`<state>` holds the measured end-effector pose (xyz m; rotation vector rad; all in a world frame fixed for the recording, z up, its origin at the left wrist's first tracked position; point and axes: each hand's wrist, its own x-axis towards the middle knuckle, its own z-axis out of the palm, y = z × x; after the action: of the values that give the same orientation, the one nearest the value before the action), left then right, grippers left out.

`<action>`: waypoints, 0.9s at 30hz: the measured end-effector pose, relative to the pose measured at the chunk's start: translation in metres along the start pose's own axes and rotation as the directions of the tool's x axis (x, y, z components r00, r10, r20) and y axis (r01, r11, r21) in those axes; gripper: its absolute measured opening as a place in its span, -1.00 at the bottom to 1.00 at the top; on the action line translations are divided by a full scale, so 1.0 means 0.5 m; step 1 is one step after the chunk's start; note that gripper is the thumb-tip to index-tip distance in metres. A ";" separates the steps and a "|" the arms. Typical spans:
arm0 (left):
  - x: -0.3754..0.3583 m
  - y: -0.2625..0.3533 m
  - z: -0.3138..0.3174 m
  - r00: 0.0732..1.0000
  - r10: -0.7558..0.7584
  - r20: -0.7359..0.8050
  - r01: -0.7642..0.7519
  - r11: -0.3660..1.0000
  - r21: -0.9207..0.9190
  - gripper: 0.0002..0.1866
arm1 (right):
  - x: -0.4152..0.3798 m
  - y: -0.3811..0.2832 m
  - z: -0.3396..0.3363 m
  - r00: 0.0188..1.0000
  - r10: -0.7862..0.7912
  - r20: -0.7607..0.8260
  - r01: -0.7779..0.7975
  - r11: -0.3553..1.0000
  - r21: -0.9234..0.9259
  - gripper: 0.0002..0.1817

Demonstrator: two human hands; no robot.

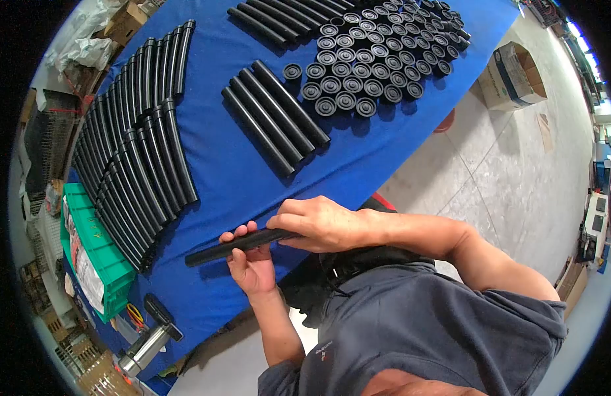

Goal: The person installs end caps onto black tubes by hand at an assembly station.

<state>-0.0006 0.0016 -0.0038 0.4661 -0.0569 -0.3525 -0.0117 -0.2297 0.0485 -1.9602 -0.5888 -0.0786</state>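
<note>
A black tube [213, 253] is held at a slant just above the near edge of the blue-covered table. My left hand [254, 267] cradles it from below, palm up, with the thumb and fingers closed around its middle. Around its upper right end wraps my right hand [319, 224], and that end is hidden in the fingers. Beyond my hands lies a small row of black tubes [272, 115]. Farther off, many round black caps [345, 100] with ringed tops stand in a tight cluster.
Overlapping rows of black tubes [144, 155] cover the table's left side. More tubes [279, 20] lie at the far edge. A green crate [111, 254] and a silver cylinder tool with black handles [147, 346] sit at the lower left. A cardboard box [510, 79] stands on the floor at right.
</note>
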 end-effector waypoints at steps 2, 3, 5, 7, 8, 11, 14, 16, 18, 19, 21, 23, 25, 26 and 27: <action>-0.004 0.003 0.003 1.000 -0.002 0.014 0.001 1.000 0.019 -0.66 | 0.000 0.011 -0.003 0.998 0.061 0.033 -0.065 0.989 0.131 -0.52; -0.004 0.003 0.008 1.000 0.001 -0.009 0.000 1.000 0.030 -0.66 | 0.000 0.015 -0.005 0.995 0.089 0.052 -0.097 0.976 0.194 -0.53; -0.001 0.001 0.017 0.999 0.005 -0.051 -0.002 0.999 0.052 -0.64 | 0.000 0.008 -0.009 0.994 0.103 0.026 -0.106 0.982 0.156 -0.52; 0.000 -0.001 0.016 0.996 0.018 -0.082 -0.017 1.000 0.016 -0.64 | 0.005 -0.004 -0.014 0.999 0.005 -0.044 -0.003 0.999 0.045 -0.53; 0.000 -0.002 0.016 0.995 0.024 -0.097 -0.024 1.000 -0.003 -0.64 | 0.005 -0.001 -0.008 0.999 -0.026 -0.042 0.026 1.000 0.015 -0.53; -0.002 -0.001 0.008 0.996 0.012 -0.087 -0.014 1.000 -0.027 -0.65 | -0.001 0.000 -0.005 0.998 -0.057 -0.024 0.057 0.998 -0.014 -0.54; -0.001 0.002 0.016 0.998 0.012 -0.067 -0.010 1.000 0.022 -0.66 | 0.013 -0.021 -0.030 0.892 0.359 0.275 -0.425 0.873 0.240 -0.56; -0.001 0.001 0.015 0.995 0.018 -0.095 -0.018 1.000 -0.001 -0.65 | 0.005 -0.010 -0.015 0.977 0.189 0.102 -0.202 0.969 0.143 -0.56; 0.000 -0.001 0.014 0.993 0.023 -0.112 -0.026 0.999 -0.025 -0.65 | 0.006 -0.003 -0.001 0.989 -0.098 -0.107 0.094 0.995 -0.036 -0.57; 0.000 -0.001 0.014 0.993 0.024 -0.116 -0.029 0.999 -0.035 -0.65 | 0.006 0.004 0.006 0.982 -0.155 -0.111 0.148 0.987 -0.069 -0.57; 0.001 -0.002 0.015 0.994 0.022 -0.109 -0.026 0.999 -0.035 -0.65 | 0.001 0.002 0.003 0.995 -0.071 -0.065 0.069 0.997 -0.035 -0.57; 0.001 0.000 0.014 0.996 0.014 -0.090 -0.015 1.000 -0.012 -0.66 | -0.001 -0.002 -0.003 0.999 -0.001 -0.034 0.002 0.999 0.038 -0.57; 0.001 0.001 0.016 0.996 0.016 -0.082 -0.016 1.000 0.006 -0.67 | 0.005 -0.003 -0.013 0.998 0.053 -0.015 -0.050 0.987 0.152 -0.56; 0.001 0.000 0.018 0.997 0.017 -0.079 -0.015 1.000 0.015 -0.68 | 0.006 -0.001 -0.014 0.997 0.074 -0.004 -0.073 0.984 0.160 -0.57; 0.001 0.000 0.019 0.996 0.018 -0.085 -0.017 1.000 0.023 -0.68 | 0.007 0.003 -0.014 0.995 0.095 0.008 -0.095 0.981 0.167 -0.59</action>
<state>-0.0016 -0.0027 0.0047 0.5016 0.0177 -0.3148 -0.0068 -0.2349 0.0516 -1.8222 -0.4845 0.0297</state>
